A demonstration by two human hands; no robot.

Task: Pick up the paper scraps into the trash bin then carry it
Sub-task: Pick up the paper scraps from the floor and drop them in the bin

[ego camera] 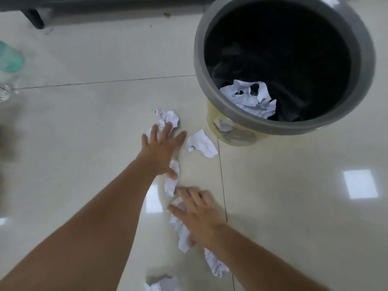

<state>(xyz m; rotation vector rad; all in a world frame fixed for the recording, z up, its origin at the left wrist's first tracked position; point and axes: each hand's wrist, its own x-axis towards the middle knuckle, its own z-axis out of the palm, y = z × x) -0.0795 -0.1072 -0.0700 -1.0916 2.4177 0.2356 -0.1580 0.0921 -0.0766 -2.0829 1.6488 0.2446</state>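
Observation:
A trash bin with a grey rim and a black liner stands at the upper right, with crumpled white paper inside it. White paper scraps lie in a line on the floor. My left hand rests flat with spread fingers on the far scraps. My right hand lies flat, fingers apart, on the nearer scraps. A strip of paper runs between both hands. One loose scrap lies beside the bin's base. Another scrap sits at the bottom edge.
The floor is glossy cream tile with dark grout lines. A dark furniture leg stands at the top left. A green and clear object shows blurred at the left edge.

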